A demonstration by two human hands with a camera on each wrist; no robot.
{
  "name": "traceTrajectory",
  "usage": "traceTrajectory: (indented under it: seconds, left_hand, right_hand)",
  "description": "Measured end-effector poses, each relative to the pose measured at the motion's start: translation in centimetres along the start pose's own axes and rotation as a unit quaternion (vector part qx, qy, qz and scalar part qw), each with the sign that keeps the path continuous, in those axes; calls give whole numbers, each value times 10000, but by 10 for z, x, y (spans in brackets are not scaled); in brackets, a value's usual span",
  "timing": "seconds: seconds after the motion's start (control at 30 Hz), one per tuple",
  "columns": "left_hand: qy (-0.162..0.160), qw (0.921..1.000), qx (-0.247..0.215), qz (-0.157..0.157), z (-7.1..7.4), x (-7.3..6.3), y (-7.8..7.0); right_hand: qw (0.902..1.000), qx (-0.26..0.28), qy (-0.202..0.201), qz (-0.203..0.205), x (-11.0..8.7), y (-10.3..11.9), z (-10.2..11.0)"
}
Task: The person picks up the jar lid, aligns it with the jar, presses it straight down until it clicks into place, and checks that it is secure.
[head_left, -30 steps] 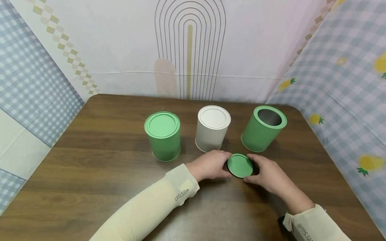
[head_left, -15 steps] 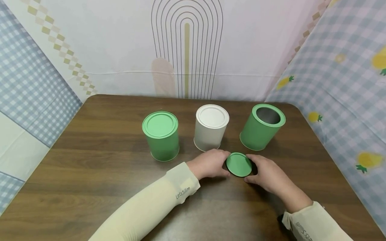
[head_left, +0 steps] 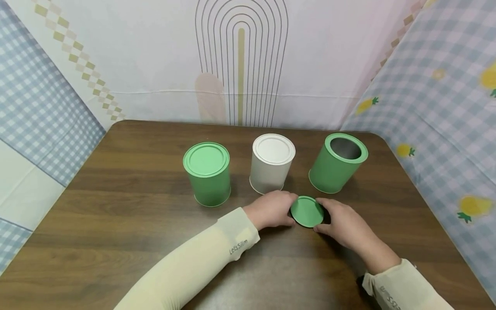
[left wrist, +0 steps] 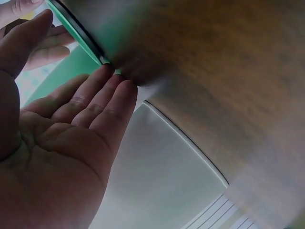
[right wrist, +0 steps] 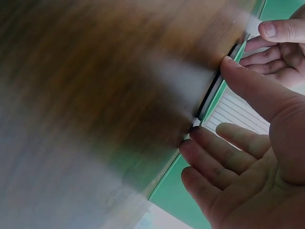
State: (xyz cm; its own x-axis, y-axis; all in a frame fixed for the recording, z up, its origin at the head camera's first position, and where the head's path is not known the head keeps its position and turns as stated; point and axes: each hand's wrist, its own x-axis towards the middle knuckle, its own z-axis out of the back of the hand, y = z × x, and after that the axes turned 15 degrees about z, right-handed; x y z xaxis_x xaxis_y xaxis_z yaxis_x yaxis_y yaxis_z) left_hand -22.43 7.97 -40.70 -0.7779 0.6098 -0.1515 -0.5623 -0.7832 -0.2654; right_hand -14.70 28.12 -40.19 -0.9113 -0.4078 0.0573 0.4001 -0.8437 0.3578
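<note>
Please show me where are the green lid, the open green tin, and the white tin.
green lid (head_left: 307, 211), head view, middle of its flat top.
open green tin (head_left: 329, 172), head view, outer side wall.
white tin (head_left: 273, 149), head view, centre of its closed lid.

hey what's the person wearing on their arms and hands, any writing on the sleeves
Both arms wear long, snug, pale cream sleeves ending at the wrists. The left sleeve carries small dark lettering near the cuff reading "Let'sSlim"; the right sleeve has similar dark lettering, only partly legible, with something dark at its cuff edge. The left hand and right hand are bare: no gloves, rings or watch visible.
</note>
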Motion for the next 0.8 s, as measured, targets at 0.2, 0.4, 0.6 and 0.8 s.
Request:
traceTrajectory:
  seconds: [0.2, 0.4, 0.6, 0.8]
  left_hand:
    - [31, 10000, -7, 17, 1, 0, 1]
    - [-21, 10000, -19, 52, 1, 0, 1]
    - [-180, 9996, -216, 69, 2, 0, 2]
    - [-414, 9988, -268, 58, 3, -2, 1]
  right_hand:
    - [9999, -3, -62, 156, 0, 1, 0]
    - [9997, 150, -158, 145, -2, -1, 1]
    - [9987, 412, -303, 40, -5, -4, 4]
    - [9975, 594, -373, -69, -6, -4, 9]
